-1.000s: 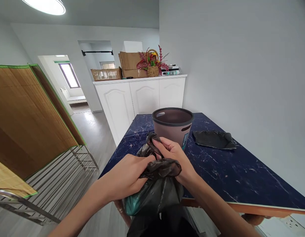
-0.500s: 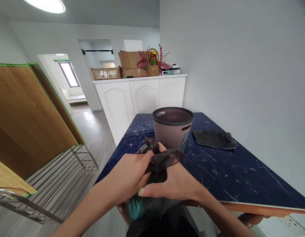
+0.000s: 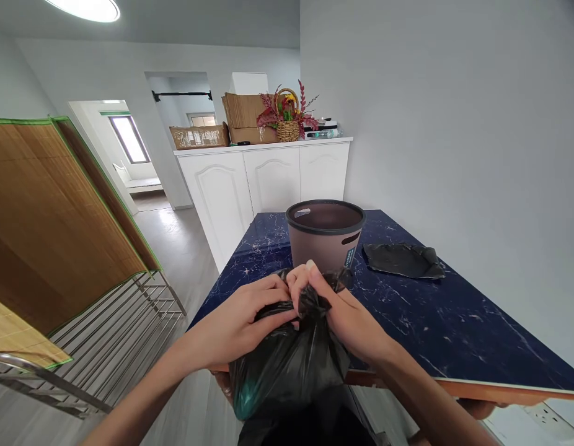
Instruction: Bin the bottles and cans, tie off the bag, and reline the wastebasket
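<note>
A filled black garbage bag [image 3: 291, 359] hangs at the table's near edge, its top gathered and twisted; something teal shows through its lower left side. My left hand [image 3: 256, 316] is closed on the bag's gathered top from the left. From the right, my right hand [image 3: 336, 306] pinches the same neck, thumb pointing up. Just beyond my hands a mauve trash can [image 3: 315, 251] with a dark rim stands upright on the table; its inner wall shows, the bottom is hidden. To its right lies a flat folded black plastic bag [image 3: 403, 260].
The dark blue marbled table [image 3: 421, 328] runs along the wall on the right. A white cabinet [image 3: 226, 186] behind it bears cardboard boxes [image 3: 201, 137] and a flower basket [image 3: 287, 131]. On the left stands a metal rack [image 3: 105, 347] beside a bamboo screen [image 3: 68, 229].
My hands have shifted from being crossed over the bag's neck to side by side, pinching it. The bag sits higher and more of its body shows. The trash can has not moved.
</note>
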`<state>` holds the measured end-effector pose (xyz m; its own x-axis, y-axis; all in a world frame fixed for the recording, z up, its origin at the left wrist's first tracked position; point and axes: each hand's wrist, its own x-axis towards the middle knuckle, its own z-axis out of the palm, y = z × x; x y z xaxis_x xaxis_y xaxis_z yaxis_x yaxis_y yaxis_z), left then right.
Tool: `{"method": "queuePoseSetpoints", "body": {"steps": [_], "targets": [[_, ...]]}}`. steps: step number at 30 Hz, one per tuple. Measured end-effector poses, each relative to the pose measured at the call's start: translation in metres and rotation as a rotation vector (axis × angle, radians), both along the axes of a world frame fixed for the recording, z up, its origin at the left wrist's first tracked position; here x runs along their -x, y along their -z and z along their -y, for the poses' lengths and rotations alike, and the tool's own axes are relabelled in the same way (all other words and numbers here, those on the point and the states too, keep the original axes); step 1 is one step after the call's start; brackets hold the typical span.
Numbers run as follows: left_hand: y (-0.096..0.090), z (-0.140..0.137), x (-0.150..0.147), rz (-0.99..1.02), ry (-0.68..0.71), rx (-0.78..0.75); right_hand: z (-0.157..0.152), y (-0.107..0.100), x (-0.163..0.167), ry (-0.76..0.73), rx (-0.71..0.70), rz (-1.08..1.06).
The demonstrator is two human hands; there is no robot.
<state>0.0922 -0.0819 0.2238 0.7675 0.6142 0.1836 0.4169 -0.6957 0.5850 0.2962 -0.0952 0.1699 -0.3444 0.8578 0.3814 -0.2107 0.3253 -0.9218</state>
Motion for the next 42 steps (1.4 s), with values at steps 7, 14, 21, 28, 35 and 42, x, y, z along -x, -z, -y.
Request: {"method": "queuePoseSetpoints", "body": {"steps": [7,14,21,28,35,42], "targets": [[-0.006,-0.008,0.012,0.087,-0.083,0.382,0.005,-0.018,-0.034,0.009,-0.423,0.500],[-0.006,0.000,0.007,0.198,-0.158,0.292,-0.009,0.011,-0.026,0.553,-0.810,0.528],[-0.001,-0.001,-0.004,0.409,-0.315,0.470,-0.011,0.013,-0.012,0.780,-1.008,0.400],[0.000,-0.014,-0.026,0.660,-0.242,0.725,-0.011,0.011,-0.008,0.845,-1.071,0.400],[-0.003,-0.016,-0.033,0.757,-0.178,0.904,-0.017,0.018,-0.010,0.866,-1.080,0.437],[-0.002,-0.012,-0.036,0.793,-0.318,0.810,-0.017,0.019,-0.010,0.852,-1.094,0.451]]}}
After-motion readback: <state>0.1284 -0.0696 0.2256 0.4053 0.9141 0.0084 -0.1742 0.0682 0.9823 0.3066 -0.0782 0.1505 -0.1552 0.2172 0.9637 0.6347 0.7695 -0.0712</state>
